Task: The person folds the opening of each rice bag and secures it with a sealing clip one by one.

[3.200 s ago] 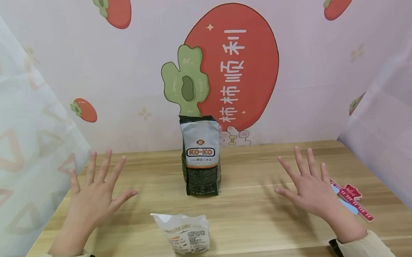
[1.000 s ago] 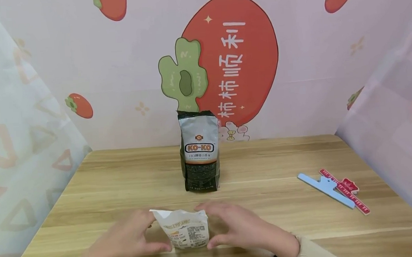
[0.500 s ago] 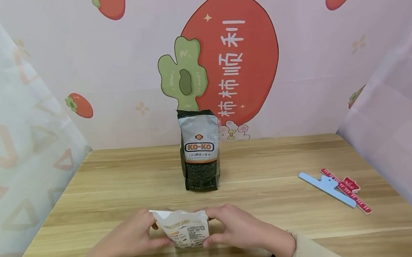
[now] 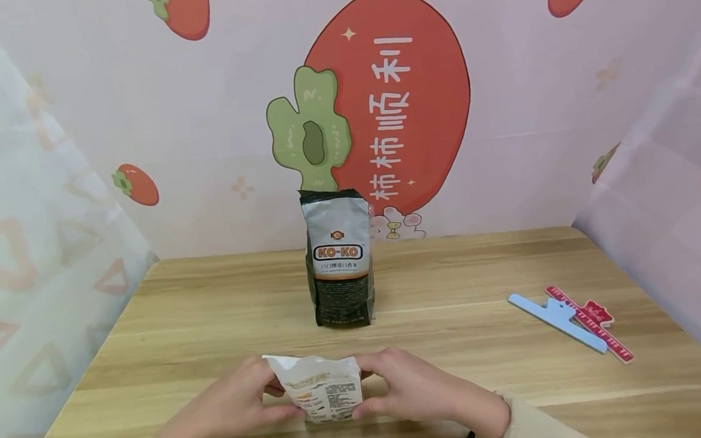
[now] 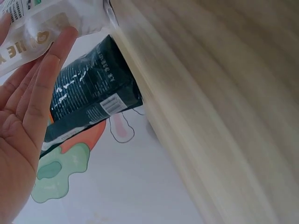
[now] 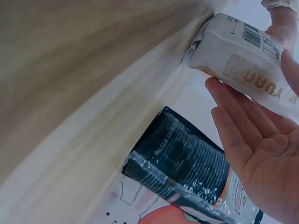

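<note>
A small white paper bag with printed text stands upright on the wooden table near its front, its top edge loose and flared. From its left side my left hand grips it, thumb at the front and fingers behind. My right hand holds the opposite side in the same way. In the left wrist view, the fingers lie along the bag's printed back. The right wrist view shows a barcode on the bag's side, near its base, and the right fingers against its back.
Behind the white bag stands a taller black and silver KO-KO rice bag. At the right, a light blue bag clip and a red bag clip lie crossed. Patterned cloth walls the table's back and sides.
My hands, spread wide apart at first, have come in to both sides of the white bag and taken hold of it. The bag has since shifted slightly to the right.
</note>
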The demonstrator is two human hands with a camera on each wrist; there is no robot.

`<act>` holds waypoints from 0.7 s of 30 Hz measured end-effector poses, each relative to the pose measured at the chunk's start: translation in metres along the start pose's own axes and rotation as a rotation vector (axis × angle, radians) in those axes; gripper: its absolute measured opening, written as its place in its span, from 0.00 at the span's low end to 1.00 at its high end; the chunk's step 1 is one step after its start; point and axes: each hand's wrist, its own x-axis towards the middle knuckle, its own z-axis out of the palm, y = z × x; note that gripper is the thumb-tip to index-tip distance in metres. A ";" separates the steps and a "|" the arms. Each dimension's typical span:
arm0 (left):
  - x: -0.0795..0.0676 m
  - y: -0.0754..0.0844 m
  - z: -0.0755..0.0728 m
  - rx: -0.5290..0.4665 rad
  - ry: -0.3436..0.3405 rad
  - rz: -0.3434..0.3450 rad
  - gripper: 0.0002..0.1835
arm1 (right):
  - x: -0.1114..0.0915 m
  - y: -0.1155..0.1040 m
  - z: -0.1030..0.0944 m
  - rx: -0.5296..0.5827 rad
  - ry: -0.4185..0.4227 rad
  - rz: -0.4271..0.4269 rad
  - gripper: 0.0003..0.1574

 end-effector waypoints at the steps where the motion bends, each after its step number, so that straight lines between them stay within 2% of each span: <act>1: 0.001 0.001 0.001 -0.002 -0.001 -0.009 0.18 | -0.001 0.000 -0.001 -0.002 -0.003 0.001 0.28; 12: 0.013 0.007 0.008 0.010 -0.016 -0.017 0.18 | -0.012 0.008 -0.009 -0.009 -0.002 -0.016 0.28; 21: 0.025 0.009 0.015 0.006 -0.035 -0.021 0.20 | -0.024 0.012 -0.015 0.018 -0.001 0.004 0.27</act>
